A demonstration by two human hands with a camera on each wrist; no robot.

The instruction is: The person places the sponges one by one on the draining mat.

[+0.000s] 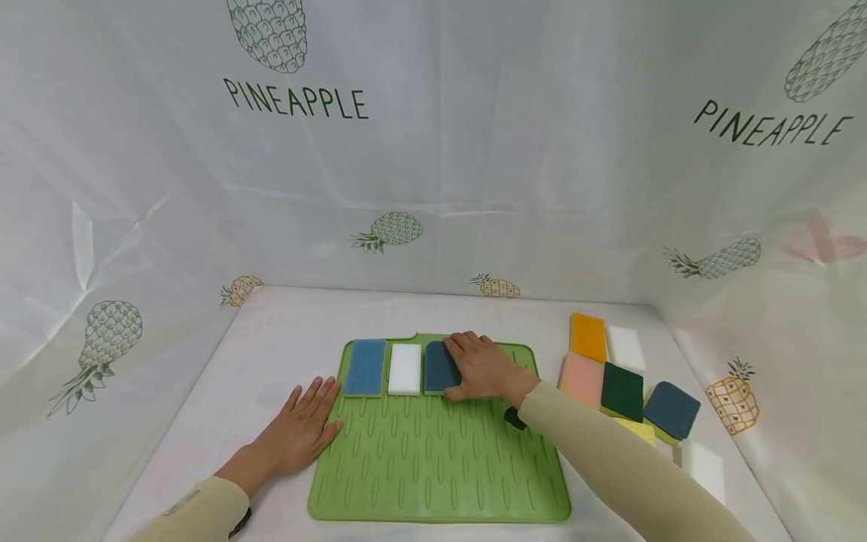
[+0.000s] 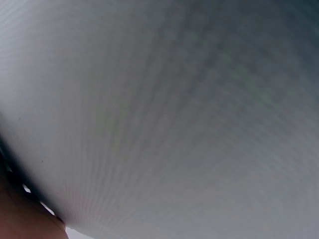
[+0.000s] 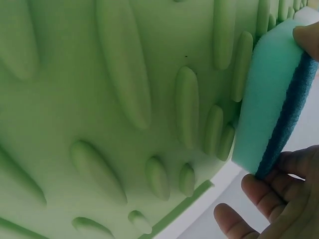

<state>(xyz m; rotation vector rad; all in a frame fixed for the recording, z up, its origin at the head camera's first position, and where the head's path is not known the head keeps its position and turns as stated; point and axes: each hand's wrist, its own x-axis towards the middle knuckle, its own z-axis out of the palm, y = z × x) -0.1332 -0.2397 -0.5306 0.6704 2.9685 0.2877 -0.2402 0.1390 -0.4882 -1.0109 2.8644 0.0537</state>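
Note:
A green ridged mat lies on the table. Along its far edge are a blue sponge, a white sponge and a dark blue scouring sponge, side by side with small gaps. My right hand grips the dark blue sponge. In the right wrist view, thumb and fingers pinch this scouring sponge at its two ends, its pale foam facing the mat. With fingers straight, my left hand rests by the mat's left edge. The left wrist view is mostly a grey blur.
Right of the mat lies a loose group: an orange sponge, white sponges, a pink sponge, a dark green sponge, another dark blue sponge and a yellow one partly behind my right sleeve. Pineapple-printed sheeting walls the table.

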